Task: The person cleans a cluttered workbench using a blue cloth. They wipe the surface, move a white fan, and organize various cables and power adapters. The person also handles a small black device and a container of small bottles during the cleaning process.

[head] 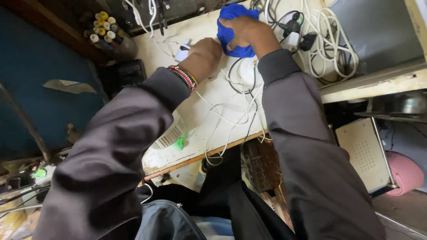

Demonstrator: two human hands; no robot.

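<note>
**Both hands up at the far end of the counter, blue cloth under the right one**

So the right hand [247, 30] is pressed down on a blue cloth [235, 31], fingers curled over it and bunching it against the pale counter [213, 95]. The cloth sits at the far edge, straight ahead of the person, with most of its bulk lying left of and beyond the right hand. The left hand [203, 57] is just beside it, a touch nearer the body, closed into a loose fist near a small white plug-like thing [182, 52]. I honestly can't tell if it's pinching something, since the knuckles hide the fingertips. It's right next to the cloth's lower left edge, so either hand could work it, but the right one already has it.

White cables [327, 42] pile up to the right of the cloth, and thinner wires [227, 120] trail back toward the near edge. A beaded bracelet [183, 76] is on the left wrist.
</note>
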